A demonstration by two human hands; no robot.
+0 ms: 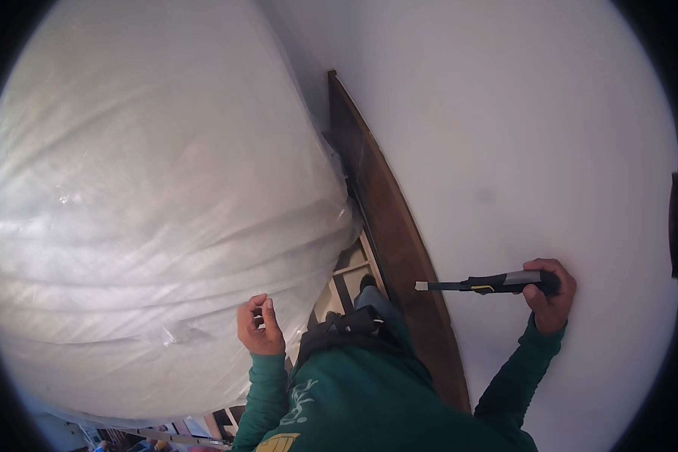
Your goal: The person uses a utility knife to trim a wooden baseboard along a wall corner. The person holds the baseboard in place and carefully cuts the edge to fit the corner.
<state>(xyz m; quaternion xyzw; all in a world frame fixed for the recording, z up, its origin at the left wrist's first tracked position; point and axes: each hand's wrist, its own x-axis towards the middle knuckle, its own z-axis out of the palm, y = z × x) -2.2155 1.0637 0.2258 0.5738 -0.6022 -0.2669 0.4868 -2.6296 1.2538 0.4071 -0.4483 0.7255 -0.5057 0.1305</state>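
Note:
In my right hand (551,292) is a black and grey hand tool (505,283) with a yellow detail on its body. Its slim dark shaft points left and ends in a pale, squared tip; the exact kind does not show. My fingers and thumb wrap round its thick end, in front of the white wall. My left hand (261,325) is raised beside a large white bulk (166,188) covered in clear plastic. Its fingers are curled in toward the thumb, and nothing shows between them.
A long dark brown wooden panel (392,226) runs along the wall (505,151). Between it and the wrapped bulk lies a light wooden frame (352,273) with crosspieces, near my shoe (367,282). Assorted small items (139,441) lie at the lower left. A dark object juts in at the right rim.

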